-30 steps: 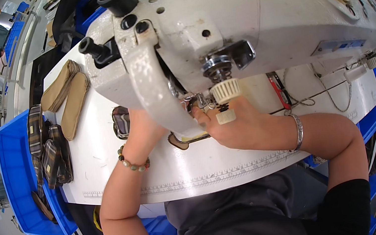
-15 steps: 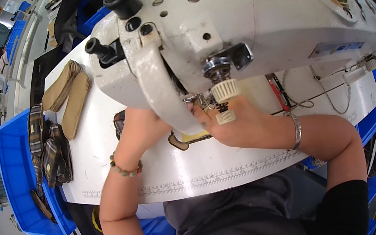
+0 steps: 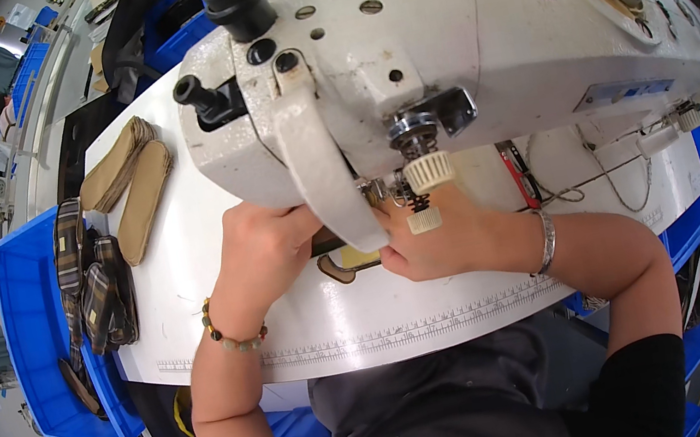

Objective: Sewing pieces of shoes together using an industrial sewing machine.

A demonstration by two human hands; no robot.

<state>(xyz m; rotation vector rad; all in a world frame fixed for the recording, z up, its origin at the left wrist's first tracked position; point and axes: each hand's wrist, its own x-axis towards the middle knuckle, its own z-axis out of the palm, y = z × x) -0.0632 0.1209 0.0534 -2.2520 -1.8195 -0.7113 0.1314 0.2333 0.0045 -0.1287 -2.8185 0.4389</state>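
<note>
Hands meet under the head of the white sewing machine (image 3: pixel 453 60): we see the left hand (image 3: pixel 257 249) pressed flat on a dark brown workpiece (image 3: pixel 344 264) lying on the white table (image 3: pixel 191 274), just near of the needle. The right hand (image 3: pixel 439 245) pinches that piece's right edge with narrow fingertips. Far left, tan pieces (image 3: pixel 128 178) lie stacked beside a blue bin (image 3: pixel 31 349).

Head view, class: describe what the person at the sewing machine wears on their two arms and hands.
Both hands are bare, without gloves. The left hand has a beaded bracelet at the wrist; the right hand has a silver bangle. Black sleeves cover the upper arms only.
</note>
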